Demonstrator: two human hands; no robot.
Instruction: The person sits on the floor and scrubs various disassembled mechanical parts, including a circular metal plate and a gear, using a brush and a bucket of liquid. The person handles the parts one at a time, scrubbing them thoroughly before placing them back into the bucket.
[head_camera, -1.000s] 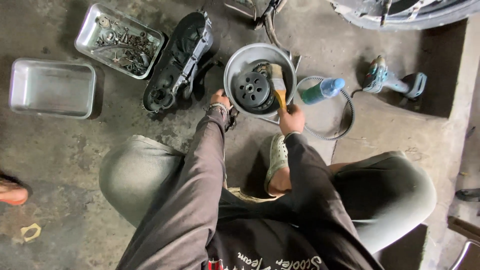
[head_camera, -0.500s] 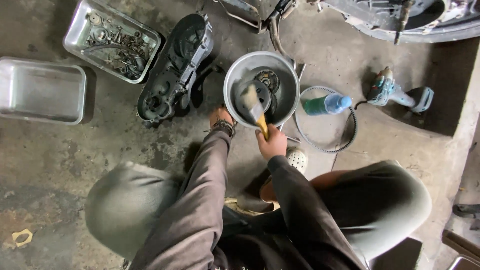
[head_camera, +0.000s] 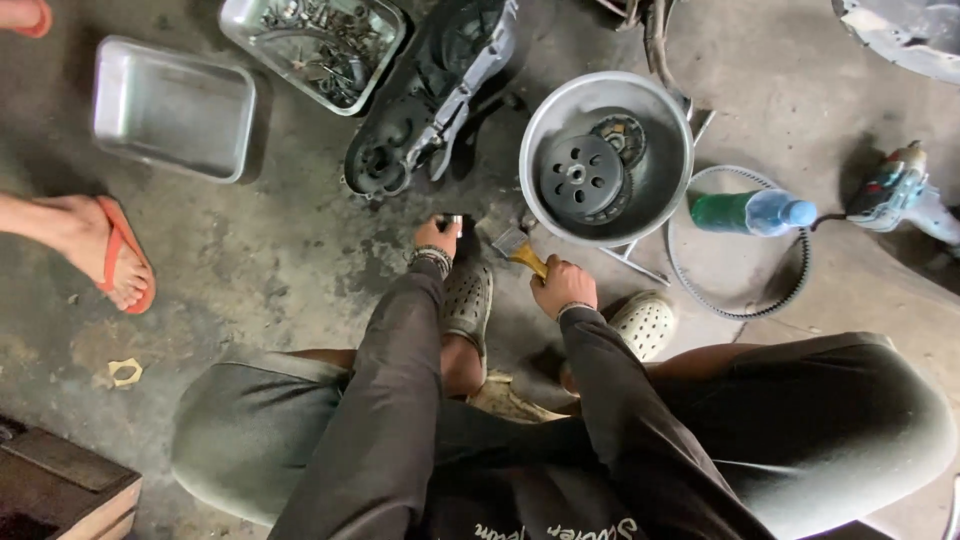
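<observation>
The right hand (head_camera: 563, 287) is clamped on a paintbrush (head_camera: 520, 247) just outside the metal basin (head_camera: 672, 190), at its seven o'clock. The left hand (head_camera: 437, 236) pinches a small part, unclear. Wet bristles could drip grime onto the floor (head_camera: 280, 260).

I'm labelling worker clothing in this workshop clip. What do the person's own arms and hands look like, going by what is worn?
Both arms wear long, loose dark grey-brown sleeves reaching the wrists. The left hand is bare, with a beaded or braided band at the wrist. The right hand is also bare, no glove, with a thin pale band at the cuff edge.
</observation>
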